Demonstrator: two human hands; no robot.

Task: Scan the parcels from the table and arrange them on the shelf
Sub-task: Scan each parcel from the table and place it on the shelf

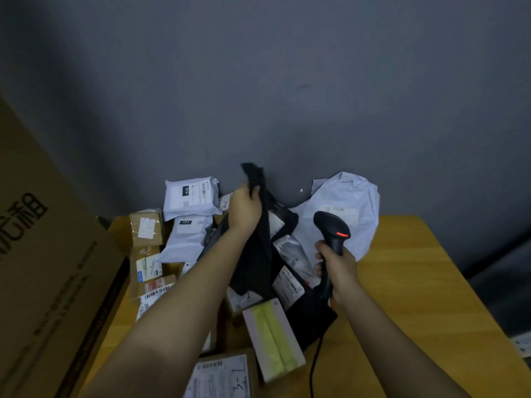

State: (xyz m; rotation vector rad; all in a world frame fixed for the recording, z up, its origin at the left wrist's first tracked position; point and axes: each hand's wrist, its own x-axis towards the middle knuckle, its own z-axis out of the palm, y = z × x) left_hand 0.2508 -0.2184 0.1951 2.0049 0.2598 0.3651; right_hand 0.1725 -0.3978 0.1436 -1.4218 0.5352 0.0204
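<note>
Left hand (244, 208) is clamped on the black parcel (255, 254), dangling lengthwise over the pile at the table's (416, 282) back edge. Right hand (339, 268) grips the scanner (332, 228) just beside it.

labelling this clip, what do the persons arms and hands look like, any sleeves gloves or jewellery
Both forearms are bare right to the bottom edge of the picture, so no sleeve shows. The left hand and the right hand wear no gloves. No watch, bracelet or ring can be seen on the sides facing the camera; the dim, soft picture could hide something small.
</note>
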